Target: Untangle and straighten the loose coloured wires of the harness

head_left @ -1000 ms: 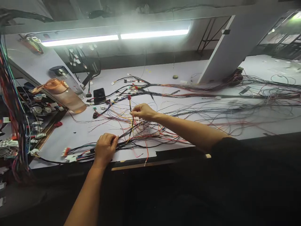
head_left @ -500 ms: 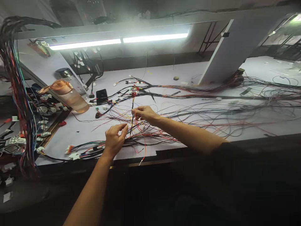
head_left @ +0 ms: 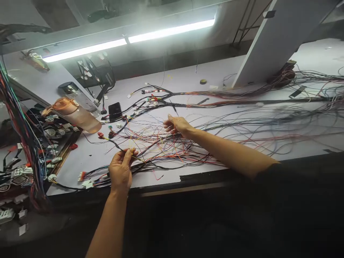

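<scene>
My left hand (head_left: 122, 166) is closed on a black-taped branch cable (head_left: 115, 144), pinching it between thumb and fingers near the front of the table. A red connector (head_left: 100, 135) ends that branch on the far left, and yellow wires come out by my fingertips. Over the middle of the wire bundle is my right hand (head_left: 177, 126), its fingers curled and thumb raised. An orange wire (head_left: 174, 147) runs down from its fingers. Loose multicoloured wires (head_left: 156, 138) spread beneath both hands. Below the left hand's branch lie an orange-white connector (head_left: 81, 176) and a white connector (head_left: 87, 184).
An orange-lidded bottle (head_left: 76, 114) and a dark-capped clear bottle (head_left: 80, 96) stand at the left. Taped harness branches (head_left: 193, 94) cross the table behind my hands. Hanging cables (head_left: 23, 132) and many connectors fill the left side. A white upright panel (head_left: 279, 43) rises at the right.
My left hand has taken hold of the black-taped branch; its red connector has swung down to the left. My right hand has let go of that branch and shifted right.
</scene>
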Action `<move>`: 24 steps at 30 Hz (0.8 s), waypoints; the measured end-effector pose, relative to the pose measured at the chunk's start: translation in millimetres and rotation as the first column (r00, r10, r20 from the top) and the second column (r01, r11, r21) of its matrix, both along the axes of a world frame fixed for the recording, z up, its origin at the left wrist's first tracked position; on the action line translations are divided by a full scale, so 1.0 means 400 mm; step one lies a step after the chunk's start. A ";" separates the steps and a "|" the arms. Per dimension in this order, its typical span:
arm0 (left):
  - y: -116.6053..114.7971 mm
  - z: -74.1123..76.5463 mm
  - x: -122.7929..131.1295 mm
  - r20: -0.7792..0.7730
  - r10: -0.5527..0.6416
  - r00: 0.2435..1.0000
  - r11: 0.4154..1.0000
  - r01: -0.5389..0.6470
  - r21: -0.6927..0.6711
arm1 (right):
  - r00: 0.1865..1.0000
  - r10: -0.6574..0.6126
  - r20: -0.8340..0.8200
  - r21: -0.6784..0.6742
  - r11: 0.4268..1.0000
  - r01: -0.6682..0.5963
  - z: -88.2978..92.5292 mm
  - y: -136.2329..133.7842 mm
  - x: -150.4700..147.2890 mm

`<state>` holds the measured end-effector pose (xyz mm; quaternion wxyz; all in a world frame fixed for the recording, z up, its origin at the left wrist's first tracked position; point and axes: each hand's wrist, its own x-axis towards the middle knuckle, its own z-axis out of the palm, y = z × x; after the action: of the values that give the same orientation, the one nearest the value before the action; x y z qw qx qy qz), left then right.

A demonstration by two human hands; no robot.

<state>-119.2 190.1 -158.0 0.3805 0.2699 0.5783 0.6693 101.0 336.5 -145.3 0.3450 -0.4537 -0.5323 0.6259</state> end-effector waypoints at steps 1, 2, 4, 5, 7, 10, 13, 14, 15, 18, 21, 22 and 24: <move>-0.008 -0.005 -0.002 0.003 0.021 1.000 1.000 -0.021 0.009 | 1.000 0.016 0.013 0.000 1.000 -0.016 -0.005 0.004 0.010; -0.015 -0.012 -0.004 0.003 0.040 0.999 0.999 -0.040 0.021 | 0.999 0.034 0.027 0.001 0.999 -0.034 -0.009 0.008 0.019; -0.027 -0.024 -0.007 0.012 0.070 0.997 0.996 -0.070 0.052 | 0.997 0.065 0.051 -0.002 0.998 -0.065 -0.015 0.016 0.033; -0.032 -0.030 -0.009 0.020 0.081 0.996 0.994 -0.082 0.065 | 0.995 0.075 0.059 -0.005 0.997 -0.075 -0.017 0.020 0.038; -0.043 -0.040 -0.011 0.039 0.097 0.995 0.992 -0.100 0.083 | 0.995 0.080 0.061 -0.014 0.997 -0.080 -0.020 0.027 0.046; -0.058 -0.048 -0.010 0.056 0.116 0.992 0.987 -0.121 0.101 | 0.995 0.076 0.068 -0.038 0.997 -0.074 -0.024 0.033 0.057; -0.067 -0.053 -0.004 0.028 0.139 0.990 0.982 -0.141 0.126 | 0.987 0.122 0.109 -0.044 0.992 -0.118 -0.016 0.033 0.067; -0.069 -0.054 -0.001 0.013 0.145 0.989 0.981 -0.145 0.132 | 0.982 0.142 0.126 -0.030 0.990 -0.140 -0.009 0.031 0.070; -0.069 -0.056 0.001 -0.001 0.148 0.989 0.980 -0.146 0.136 | 0.977 0.154 0.144 -0.003 0.988 -0.155 0.000 0.030 0.071; -0.071 -0.060 0.004 -0.007 0.150 0.989 0.977 -0.147 0.152 | 0.975 0.144 0.169 0.098 0.982 -0.162 0.033 0.029 0.069; -0.074 -0.062 0.000 0.040 0.140 0.989 0.972 -0.145 0.186 | 0.989 0.061 0.134 0.114 0.991 -0.077 0.059 0.042 0.069; -0.075 -0.062 -0.001 0.065 0.134 0.989 0.969 -0.144 0.198 | 0.989 0.039 0.140 0.106 0.993 -0.054 0.065 0.050 0.073; -0.077 -0.062 -0.006 0.108 0.116 0.987 0.966 -0.138 0.221 | 0.964 0.105 0.246 0.115 0.984 -0.137 0.077 0.069 0.093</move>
<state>-121.4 159.3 -182.8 0.3301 0.2424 0.4954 0.7661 138.3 364.0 -114.6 0.2685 -0.4687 -0.6364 0.5506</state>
